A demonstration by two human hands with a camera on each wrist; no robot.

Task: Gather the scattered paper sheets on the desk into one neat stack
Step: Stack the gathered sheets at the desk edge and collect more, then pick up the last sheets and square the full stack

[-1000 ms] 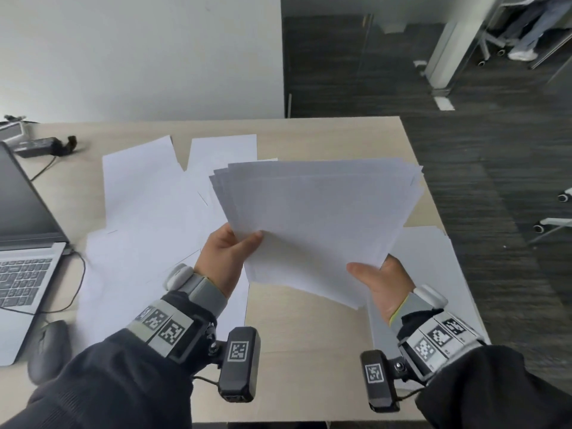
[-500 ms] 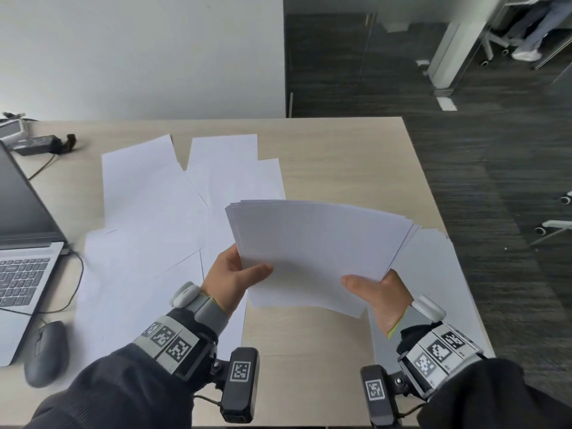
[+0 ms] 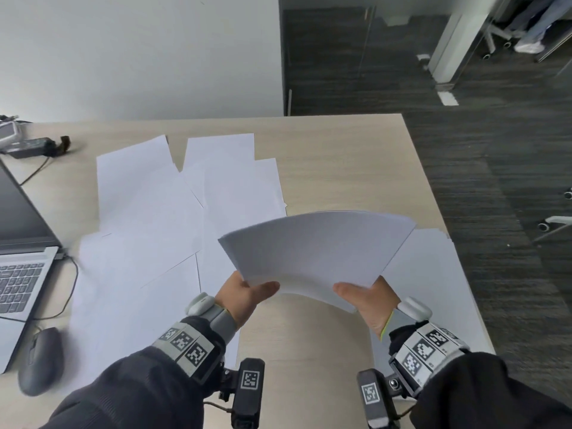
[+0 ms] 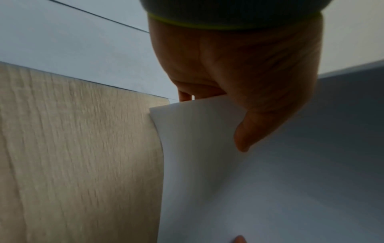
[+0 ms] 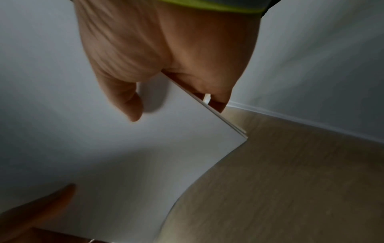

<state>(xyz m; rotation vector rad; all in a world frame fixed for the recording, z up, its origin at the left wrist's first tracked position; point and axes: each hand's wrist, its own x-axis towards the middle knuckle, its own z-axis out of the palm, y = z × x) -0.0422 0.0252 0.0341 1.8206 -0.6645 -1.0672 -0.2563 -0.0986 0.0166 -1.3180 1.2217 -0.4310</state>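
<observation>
A stack of white paper sheets [image 3: 315, 252] is held above the bench [image 3: 334, 168] by both hands. Its near left corner is pinched by the left hand [image 3: 244, 297], the thumb lying on top and the fingers tucked beneath; in the left wrist view the thumb [image 4: 245, 136] is seen pressed onto the top sheet [image 4: 270, 189]. Its near right corner is pinched in the same way by the right hand [image 3: 370, 300], and in the right wrist view the aligned sheet edges [image 5: 224, 118] are seen caught between thumb and fingers. The stack is bowed upward in the middle and fans away from the hands, its far edge reaching farther over the bench.

Under the stack's right side, a second pile of sheets [image 3: 424, 274] lies at the bench's right edge. Left of the stack, loose sheets [image 3: 148, 218] are spread overlapping across the bench. Left of those, a dark mouse [image 3: 40, 360] and an open laptop [image 3: 21, 261] are seen. Beyond the laptop, near the bench's far left corner, a black power adapter [image 3: 34, 147] with its cable is placed.
</observation>
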